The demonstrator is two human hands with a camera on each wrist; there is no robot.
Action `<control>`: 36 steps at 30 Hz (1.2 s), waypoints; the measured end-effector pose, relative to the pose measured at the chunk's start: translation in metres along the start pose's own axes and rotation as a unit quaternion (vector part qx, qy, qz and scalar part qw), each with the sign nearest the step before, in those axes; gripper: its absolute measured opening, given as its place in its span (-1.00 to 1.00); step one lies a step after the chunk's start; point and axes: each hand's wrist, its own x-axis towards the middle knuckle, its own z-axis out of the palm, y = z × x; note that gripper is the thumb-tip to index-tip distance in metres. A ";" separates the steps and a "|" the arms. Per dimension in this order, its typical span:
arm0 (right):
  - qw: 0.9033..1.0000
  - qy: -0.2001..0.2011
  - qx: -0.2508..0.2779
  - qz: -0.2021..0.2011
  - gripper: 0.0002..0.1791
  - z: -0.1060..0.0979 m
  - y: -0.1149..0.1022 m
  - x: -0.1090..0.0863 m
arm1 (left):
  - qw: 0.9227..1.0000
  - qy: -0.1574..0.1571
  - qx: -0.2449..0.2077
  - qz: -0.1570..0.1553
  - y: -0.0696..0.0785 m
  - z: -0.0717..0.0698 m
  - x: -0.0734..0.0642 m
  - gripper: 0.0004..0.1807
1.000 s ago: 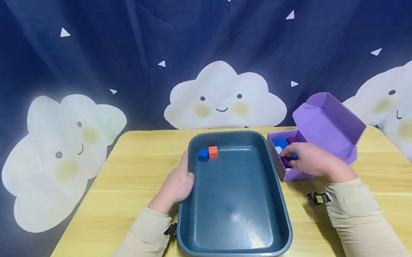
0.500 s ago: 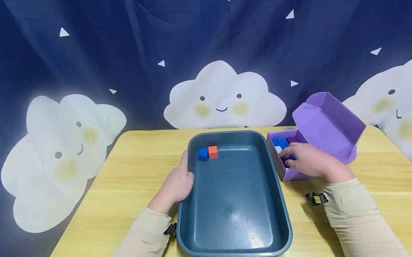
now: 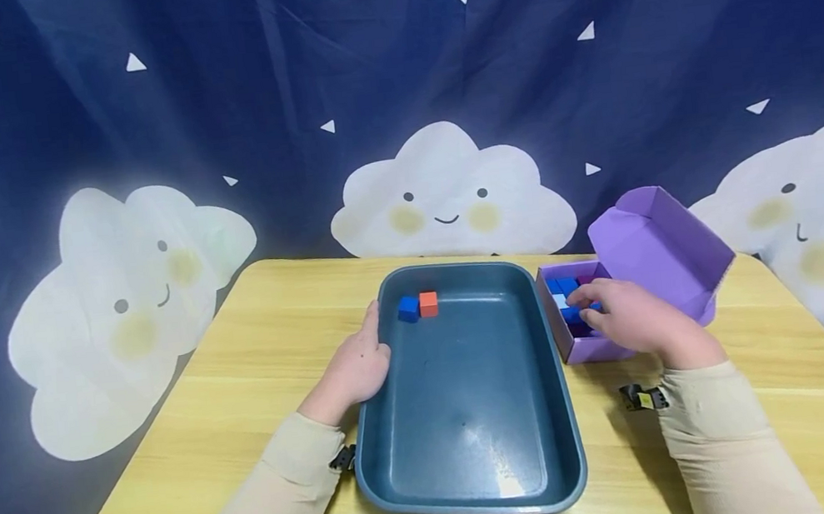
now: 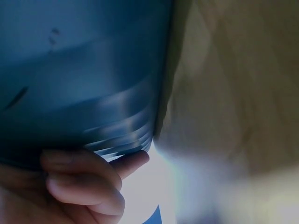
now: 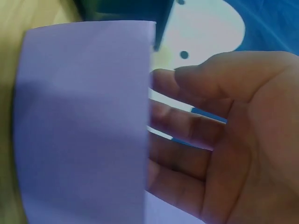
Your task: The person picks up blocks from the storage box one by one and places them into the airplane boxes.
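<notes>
A dark blue-green tray point(image 3: 465, 402) lies on the table, with a blue cube point(image 3: 408, 309) and an orange-red cube point(image 3: 428, 305) side by side near its far left corner. My left hand point(image 3: 356, 367) grips the tray's left rim, index finger stretched along it; in the left wrist view other fingers point(image 4: 84, 189) curl by the outer wall. To the tray's right, a purple box point(image 3: 593, 348) holds several blue, magenta and pale cubes point(image 3: 560, 301). My right hand point(image 3: 632, 313) reaches into the box, its fingers loosely bent over the cubes. The box wall hides its fingertips in the right wrist view.
The raised lid point(image 3: 661, 256) of the purple box leans back to the right, beside my right hand. The box stands close against the tray's right side. Behind the wooden table point(image 3: 275, 321) hangs a dark blue curtain point(image 3: 391, 58) with clouds.
My right hand has shifted slightly right within the box, and its thumb and index finger stand farther apart. More blue shows under its fingers. The left hand stays on the tray.
</notes>
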 end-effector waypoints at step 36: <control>0.990 -0.075 -0.110 -0.056 -0.48 0.059 -0.136 0.124 | 1.000 0.003 -0.025 0.003 0.002 0.002 -0.001 -0.22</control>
